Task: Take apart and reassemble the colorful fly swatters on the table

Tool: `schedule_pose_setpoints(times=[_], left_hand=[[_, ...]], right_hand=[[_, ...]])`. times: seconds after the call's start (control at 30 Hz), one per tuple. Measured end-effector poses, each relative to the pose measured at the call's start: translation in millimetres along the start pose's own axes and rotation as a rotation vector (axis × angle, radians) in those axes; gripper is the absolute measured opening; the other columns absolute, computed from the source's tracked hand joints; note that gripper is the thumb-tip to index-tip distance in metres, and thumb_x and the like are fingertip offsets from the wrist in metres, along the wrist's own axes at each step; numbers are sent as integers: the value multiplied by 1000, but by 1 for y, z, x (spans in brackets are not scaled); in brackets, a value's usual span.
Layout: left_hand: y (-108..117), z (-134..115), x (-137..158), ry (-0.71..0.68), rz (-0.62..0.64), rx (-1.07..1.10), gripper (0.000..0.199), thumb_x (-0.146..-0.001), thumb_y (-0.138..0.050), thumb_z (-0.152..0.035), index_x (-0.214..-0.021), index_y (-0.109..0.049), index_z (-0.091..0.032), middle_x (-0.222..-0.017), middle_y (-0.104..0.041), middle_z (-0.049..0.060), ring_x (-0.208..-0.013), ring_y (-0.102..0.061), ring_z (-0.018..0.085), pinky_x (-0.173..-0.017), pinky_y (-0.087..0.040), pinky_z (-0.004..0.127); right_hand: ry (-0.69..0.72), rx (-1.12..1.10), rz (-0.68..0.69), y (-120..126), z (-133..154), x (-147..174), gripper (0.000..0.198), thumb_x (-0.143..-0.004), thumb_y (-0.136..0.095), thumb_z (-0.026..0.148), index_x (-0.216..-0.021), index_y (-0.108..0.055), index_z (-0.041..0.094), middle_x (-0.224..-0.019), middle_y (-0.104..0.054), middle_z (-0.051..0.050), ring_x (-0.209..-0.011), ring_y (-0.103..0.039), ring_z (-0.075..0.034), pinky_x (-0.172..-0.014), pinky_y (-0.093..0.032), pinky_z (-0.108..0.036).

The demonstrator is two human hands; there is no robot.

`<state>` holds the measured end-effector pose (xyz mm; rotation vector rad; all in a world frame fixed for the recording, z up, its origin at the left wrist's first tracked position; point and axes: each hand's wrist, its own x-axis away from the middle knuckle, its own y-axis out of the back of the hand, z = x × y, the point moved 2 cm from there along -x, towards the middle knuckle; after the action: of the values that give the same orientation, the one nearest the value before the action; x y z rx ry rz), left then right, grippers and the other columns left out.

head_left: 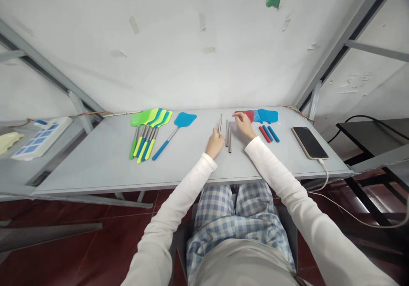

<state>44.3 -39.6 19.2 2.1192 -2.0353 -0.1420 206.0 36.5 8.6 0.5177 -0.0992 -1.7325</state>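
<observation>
A: Left grip?
B: Pinching a metal tube, which projects forward of it.
A: Right grip?
B: At the red blade on the counter (pinching or spread, I cannot tell).

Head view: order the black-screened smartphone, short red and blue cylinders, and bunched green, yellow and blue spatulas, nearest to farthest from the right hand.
From the right hand:
1. Cylinders, just to its right.
2. Smartphone, farther right.
3. Bunched spatulas, well to the left.
</observation>
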Motion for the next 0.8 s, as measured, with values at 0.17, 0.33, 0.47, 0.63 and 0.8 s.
schedule_pose_setpoints(times=[0.17,0.33,0.47,0.63,0.8], left_hand=[[-9,13,-2,-148,-64,-415,62,-75,-44,-3,-137,-46,-12,-110,-57,17,-113,-53,30,-105,-33,42],[-24,16,7,-170,59,-748,57,-86,-39,-13,-143,-41,-8,-134,-39,24,-126,-40,35,-107,-29,45],[-18,18,14,-232,162,-759,56,-94,-37,-35,-145,-37,-11,-140,-34,22,-131,-34,35,-110,-26,49],[2,22,14,-403,466,-719,83,-80,-64,-49,-149,-28,-19,-150,-23,18,-135,-31,35,-114,-24,51],[8,24,-1,-479,526,-659,72,-76,-71,-49,-136,-46,-19,-136,-38,15,-130,-38,31,-114,-30,46]], right_hand=[[144,588,67,-21,-4,5,43,-92,-36,20,-127,-58,12,-116,-54,-19,-110,-47,-29,-98,-36,-42],[160,759,120,-29,-8,6,42,-94,-32,21,-123,-62,14,-116,-52,-20,-107,-46,-32,-91,-37,-44],[179,777,124,-27,-11,7,40,-95,-32,21,-122,-62,16,-115,-53,-19,-107,-46,-32,-91,-36,-43],[191,753,152,-27,-14,6,41,-95,-33,20,-125,-61,21,-116,-52,-17,-107,-46,-30,-92,-35,-43],[201,720,168,-27,-17,2,39,-96,-33,21,-118,-65,21,-114,-53,-16,-107,-48,-29,-92,-36,-43]])
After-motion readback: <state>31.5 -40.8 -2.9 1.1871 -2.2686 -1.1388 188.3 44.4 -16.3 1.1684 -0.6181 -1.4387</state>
